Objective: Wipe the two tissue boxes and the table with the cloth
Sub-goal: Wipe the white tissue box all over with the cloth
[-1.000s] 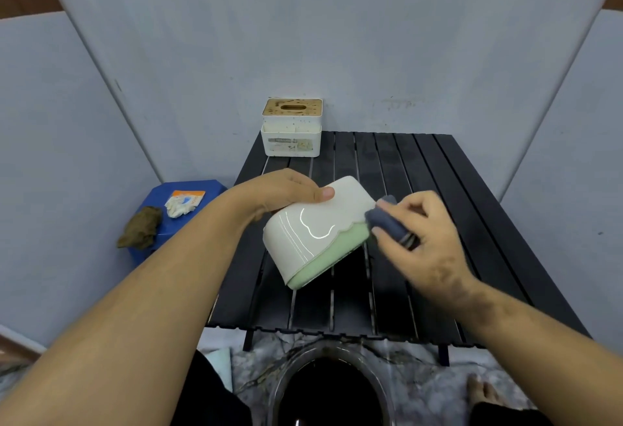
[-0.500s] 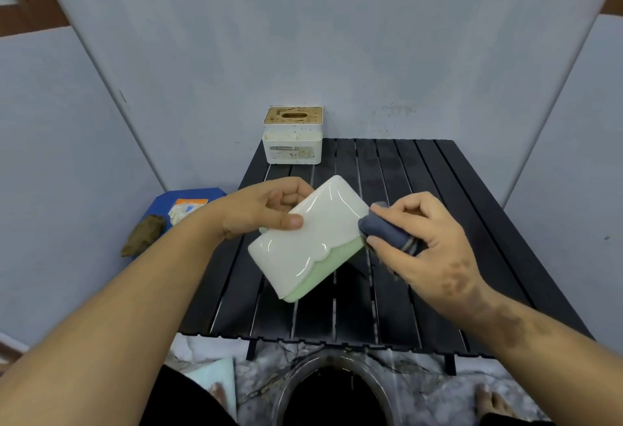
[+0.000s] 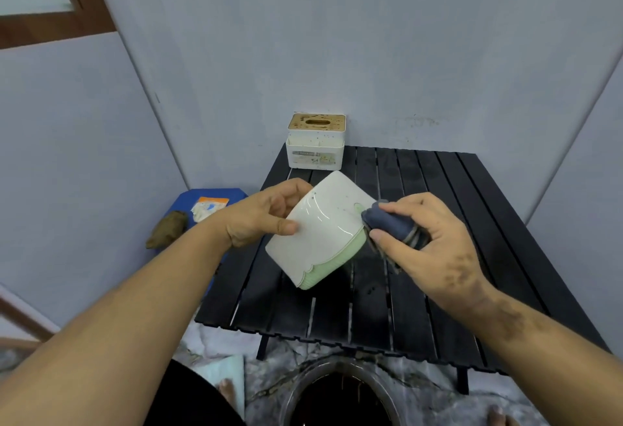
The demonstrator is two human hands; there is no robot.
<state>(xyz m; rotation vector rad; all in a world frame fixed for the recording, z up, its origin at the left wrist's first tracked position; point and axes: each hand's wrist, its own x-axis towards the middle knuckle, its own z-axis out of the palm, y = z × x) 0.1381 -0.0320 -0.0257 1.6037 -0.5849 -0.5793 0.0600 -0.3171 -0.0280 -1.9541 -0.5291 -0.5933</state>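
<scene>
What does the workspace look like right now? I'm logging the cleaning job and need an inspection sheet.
Surface: black slatted table, with faint smudges on the slats.
Job's things: white and green tissue box held tilted above the table, small dark specks on its white face; white tissue box with brown lid standing at the far left corner, speckled; dark blue cloth pressed to the held box's right edge.
Clutter: blue stool to the left carrying a small packet and a brown rag; metal basin on the floor.
Hands: left hand grips the held box; right hand grips the cloth.
Cables: nothing seen.
Surroundings: grey walls, marbled floor.
</scene>
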